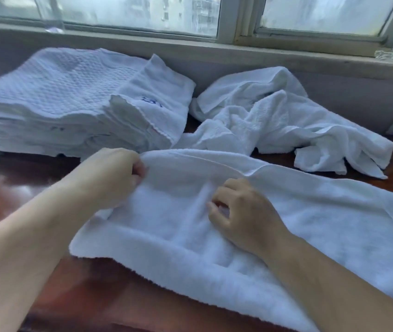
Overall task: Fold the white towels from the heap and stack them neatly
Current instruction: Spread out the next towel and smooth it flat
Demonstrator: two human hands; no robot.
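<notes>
— At the table (90, 291) by the window: your left hand (116, 173) pinches the far edge of the white towel (322, 224) at its left end. The fingers are curled tight round the hem and hold it up off the wood.

— And your right hand (241, 212)? It lies on the middle of the cloth with the fingers curled. Whether you pinch the pile or only weigh it down cannot be told.

— You likely hold it so to bring the far edge toward you while the middle is kept from sliding. By the look of it, that is a lengthwise fold barely begun.

— The towel lies spread just in front of you, its long axis running left to right. Its right end passes out of view, and one long edge faces you.

— Behind it, the stack (54, 99) of folded towels stands at the far left, within easy reach for the finished one. The heap (274, 121) sprawls at the far right, just beyond the towel's far edge.
</notes>
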